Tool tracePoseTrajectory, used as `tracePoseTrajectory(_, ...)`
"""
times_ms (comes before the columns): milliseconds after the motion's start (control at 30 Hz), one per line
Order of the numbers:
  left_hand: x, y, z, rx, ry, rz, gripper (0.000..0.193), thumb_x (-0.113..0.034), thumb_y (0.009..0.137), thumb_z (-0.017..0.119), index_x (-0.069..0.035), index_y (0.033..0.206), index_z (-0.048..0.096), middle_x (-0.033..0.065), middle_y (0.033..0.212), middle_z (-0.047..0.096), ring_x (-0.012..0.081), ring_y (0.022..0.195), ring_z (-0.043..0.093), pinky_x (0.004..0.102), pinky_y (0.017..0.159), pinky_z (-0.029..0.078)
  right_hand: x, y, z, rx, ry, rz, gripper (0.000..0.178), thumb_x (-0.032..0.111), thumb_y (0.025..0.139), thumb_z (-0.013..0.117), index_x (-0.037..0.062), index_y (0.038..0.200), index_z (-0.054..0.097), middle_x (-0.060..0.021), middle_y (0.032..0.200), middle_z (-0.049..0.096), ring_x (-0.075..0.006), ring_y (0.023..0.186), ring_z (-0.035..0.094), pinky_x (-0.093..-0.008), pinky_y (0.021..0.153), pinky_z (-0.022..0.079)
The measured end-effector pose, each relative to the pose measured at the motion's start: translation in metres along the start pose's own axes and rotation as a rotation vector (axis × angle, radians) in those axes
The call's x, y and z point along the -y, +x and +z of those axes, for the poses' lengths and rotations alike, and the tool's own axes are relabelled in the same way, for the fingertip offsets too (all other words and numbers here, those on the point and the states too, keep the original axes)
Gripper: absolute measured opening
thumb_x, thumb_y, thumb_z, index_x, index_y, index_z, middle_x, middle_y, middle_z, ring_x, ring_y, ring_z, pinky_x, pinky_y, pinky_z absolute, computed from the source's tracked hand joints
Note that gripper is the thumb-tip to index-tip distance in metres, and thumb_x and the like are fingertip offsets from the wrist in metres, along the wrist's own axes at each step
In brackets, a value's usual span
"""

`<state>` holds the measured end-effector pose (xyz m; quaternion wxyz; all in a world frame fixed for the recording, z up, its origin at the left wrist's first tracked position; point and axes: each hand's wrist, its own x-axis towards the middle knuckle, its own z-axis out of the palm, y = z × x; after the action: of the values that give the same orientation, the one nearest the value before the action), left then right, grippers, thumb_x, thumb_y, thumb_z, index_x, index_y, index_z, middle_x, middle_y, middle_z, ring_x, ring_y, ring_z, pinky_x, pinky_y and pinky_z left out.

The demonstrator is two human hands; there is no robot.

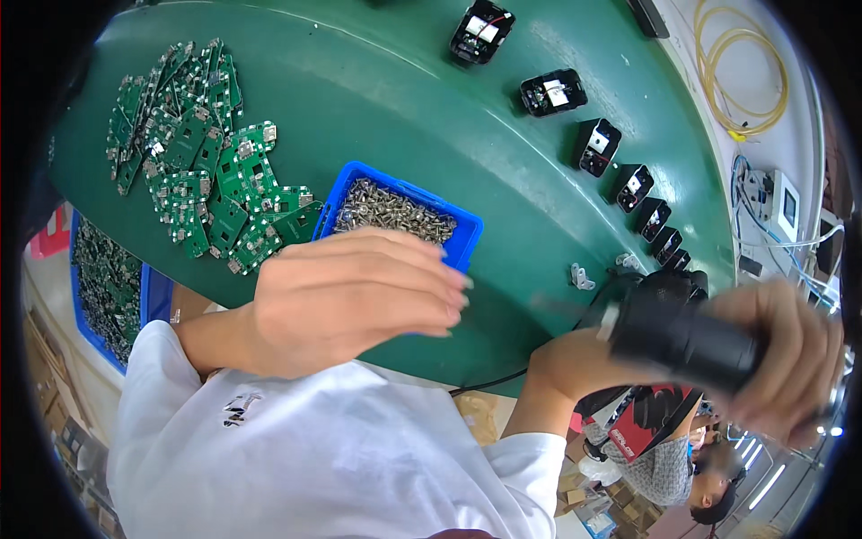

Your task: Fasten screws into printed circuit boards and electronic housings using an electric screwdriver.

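Note:
My left hand (pixel 355 292) hovers at the near edge of a blue tray (pixel 467 241), its fingers stretched out to the right and slightly curved. Nothing shows in those fingers; the thumb is hidden. Many small metal screws (pixel 386 211) fill the tray. Off to the right, my right hand (pixel 790 359) is wrapped round a black cylindrical electric screwdriver (pixel 682 341). Its thin bit points left and is smeared by motion. Left of the tray, green circuit boards (pixel 197 162) lie heaped on the green table (pixel 386 99).
Several open black housings (pixel 554 92) with white parts inside stand in a curved row at the far right. Small pale brackets (pixel 582 277) lie near the screwdriver. A blue bin (pixel 148 310) of boards sits at lower left. A yellow coiled tube (pixel 709 63) and another person (pixel 664 463) are at right.

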<state>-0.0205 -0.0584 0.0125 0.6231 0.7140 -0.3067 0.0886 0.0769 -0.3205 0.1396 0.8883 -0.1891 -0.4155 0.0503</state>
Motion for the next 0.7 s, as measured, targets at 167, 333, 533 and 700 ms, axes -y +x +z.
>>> tracePoseTrajectory(167, -0.007, 0.013, 0.014, -0.036, -0.488, -0.094, 0.021, 0.005, 0.073, 0.083, 0.001, 0.092, 0.075, 0.0106, 0.094, 0.075, 0.0244, 0.087, 0.073, 0.0360, 0.087, 0.059, -0.028, -0.013, 0.038, 0.084, 0.083, -0.166, 0.032, 0.033, 0.086, 0.067, 0.0027, 0.080, 0.060, -0.0120, 0.061, 0.066, -0.0264, 0.035, 0.056, -0.0364, 0.031, 0.053)
tracePoseTrajectory(333, -0.011, 0.010, 0.023, -0.054, -0.791, -0.178, 0.024, 0.008, 0.071, 0.085, 0.003, 0.091, 0.074, 0.0145, 0.090, 0.075, 0.0281, 0.085, 0.074, 0.0391, 0.086, 0.060, -0.024, -0.021, 0.050, 0.017, 0.061, -0.212, 0.038, 0.039, 0.089, 0.061, 0.0023, 0.083, 0.059, -0.0151, 0.064, 0.067, -0.0276, 0.035, 0.056, -0.0370, 0.031, 0.053)
tracePoseTrajectory(533, -0.016, 0.011, 0.020, -0.022, -0.824, -0.336, 0.026, 0.011, 0.068, 0.085, 0.003, 0.090, 0.074, 0.0161, 0.088, 0.074, 0.0276, 0.083, 0.074, 0.0376, 0.083, 0.062, -0.023, -0.014, 0.044, 0.068, 0.088, -0.237, 0.041, 0.043, 0.091, 0.057, 0.0024, 0.084, 0.059, -0.0165, 0.065, 0.068, -0.0283, 0.035, 0.057, -0.0374, 0.031, 0.053)
tracePoseTrajectory(700, -0.018, 0.011, 0.015, 0.033, -0.804, -0.450, 0.027, 0.012, 0.067, 0.085, 0.005, 0.090, 0.074, 0.0171, 0.087, 0.074, 0.0279, 0.083, 0.074, 0.0375, 0.082, 0.063, -0.028, -0.015, 0.035, 0.122, 0.155, -0.245, 0.038, 0.040, 0.091, 0.059, 0.0027, 0.084, 0.059, -0.0158, 0.065, 0.068, -0.0281, 0.035, 0.057, -0.0377, 0.031, 0.053)
